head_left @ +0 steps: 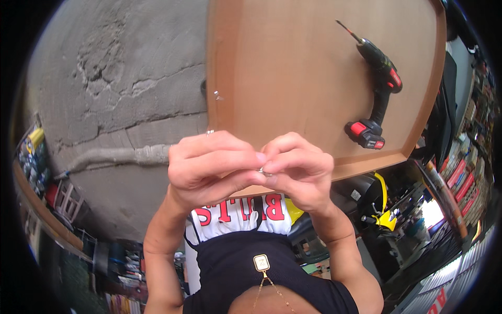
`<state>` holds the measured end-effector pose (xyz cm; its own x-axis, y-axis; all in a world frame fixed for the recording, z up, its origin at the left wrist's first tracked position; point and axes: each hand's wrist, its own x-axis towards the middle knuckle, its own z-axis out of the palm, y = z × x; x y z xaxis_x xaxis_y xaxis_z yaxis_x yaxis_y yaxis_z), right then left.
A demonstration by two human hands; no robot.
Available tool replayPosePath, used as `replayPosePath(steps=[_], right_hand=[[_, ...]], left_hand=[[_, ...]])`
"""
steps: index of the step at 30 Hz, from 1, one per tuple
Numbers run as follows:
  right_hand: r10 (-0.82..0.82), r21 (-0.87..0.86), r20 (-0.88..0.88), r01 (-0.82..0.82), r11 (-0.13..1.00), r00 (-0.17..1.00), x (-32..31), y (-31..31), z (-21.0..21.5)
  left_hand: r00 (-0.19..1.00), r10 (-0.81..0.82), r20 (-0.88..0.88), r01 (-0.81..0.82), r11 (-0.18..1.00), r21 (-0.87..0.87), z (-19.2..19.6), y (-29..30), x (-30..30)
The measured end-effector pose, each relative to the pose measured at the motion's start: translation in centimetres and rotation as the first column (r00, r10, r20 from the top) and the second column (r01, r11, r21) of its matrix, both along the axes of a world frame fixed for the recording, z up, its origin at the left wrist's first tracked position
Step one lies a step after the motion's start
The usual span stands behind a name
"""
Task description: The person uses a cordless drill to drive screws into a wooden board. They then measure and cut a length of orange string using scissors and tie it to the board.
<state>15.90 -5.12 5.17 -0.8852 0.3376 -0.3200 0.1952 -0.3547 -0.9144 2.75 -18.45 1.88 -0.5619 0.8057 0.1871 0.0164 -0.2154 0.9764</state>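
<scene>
Both hands meet in front of my chest, fingertips pinched together around a small silvery metal piece [262, 171]. My left hand [214, 163] closes on it from the left, thumb and forefinger pressed together. From the other side, my right hand [298, 165] grips the same piece. Its exact kind is mostly hidden by the fingers. Beyond the hands is a brown panel with a raised rim [366, 166]. A black and red cordless drill [384, 78] with a long bit lies on its right part, apart from my hands. Small shiny metal bits [217, 96] lie near its left edge.
Cracked grey concrete [120, 104] spreads to the left, with a grey pipe-like ridge [123, 156] along it. Crowded shelves [460, 183] and a black and yellow machine [386, 220] stand at the right. A reddish-brown crate [67, 201] sits at the far left.
</scene>
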Motion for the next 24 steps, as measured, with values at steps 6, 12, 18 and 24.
replayPosePath(steps=[6,12,18,24], right_hand=[[0.035,0.456,0.107,-0.080,0.886,0.994,1.7,3.0,1.0],[-0.609,0.955,0.295,-0.224,0.192,0.736,8.3,17.2,-0.6],[-0.101,-0.088,0.591,0.189,0.978,0.800,7.4,20.5,-1.4],[-0.242,-0.292,0.329,0.342,0.893,0.913,3.0,17.3,0.6]], left_hand=[[0.949,0.142,0.281,-0.080,0.972,-0.222,0.2,1.0,2.9],[0.761,0.229,0.608,-0.161,0.973,-0.165,0.2,2.6,3.2],[0.762,0.261,0.592,-0.119,0.956,-0.269,3.2,4.4,1.1],[0.838,0.248,0.485,-0.109,0.949,-0.296,8.9,9.2,0.7]])
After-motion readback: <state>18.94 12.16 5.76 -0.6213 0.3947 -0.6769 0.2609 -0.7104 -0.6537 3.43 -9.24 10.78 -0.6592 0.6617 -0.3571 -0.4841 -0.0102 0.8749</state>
